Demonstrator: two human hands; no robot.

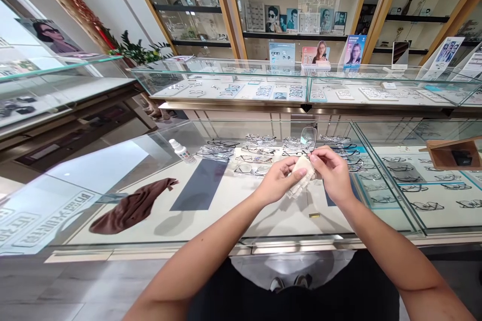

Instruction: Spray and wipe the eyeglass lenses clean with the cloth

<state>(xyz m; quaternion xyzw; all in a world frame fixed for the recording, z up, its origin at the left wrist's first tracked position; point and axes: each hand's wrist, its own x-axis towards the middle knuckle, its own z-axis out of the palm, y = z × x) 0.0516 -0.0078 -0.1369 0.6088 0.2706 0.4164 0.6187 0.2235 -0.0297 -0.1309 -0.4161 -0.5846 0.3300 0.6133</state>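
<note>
Above the glass counter, a pair of eyeglasses (309, 138) is between my two hands, one clear lens standing up over the fingers. My left hand (280, 179) is closed around a pale cream cleaning cloth (300, 186), which wraps the lower part of the glasses; the other lens is hidden there. With fingers pinched, my right hand (333, 170) grips the frame close to the cloth's right edge. To the left, a white spray bottle (181, 151) stands on the counter, and a crumpled brown cloth (133, 206) lies nearer to me.
Under the glass top (233, 225) are several rows of eyeglasses (254, 159). A wooden box (454, 154) stands at the right. Beyond are another glass display case (226, 90) and shelves with pictures. A green plant (137, 50) is at the back left.
</note>
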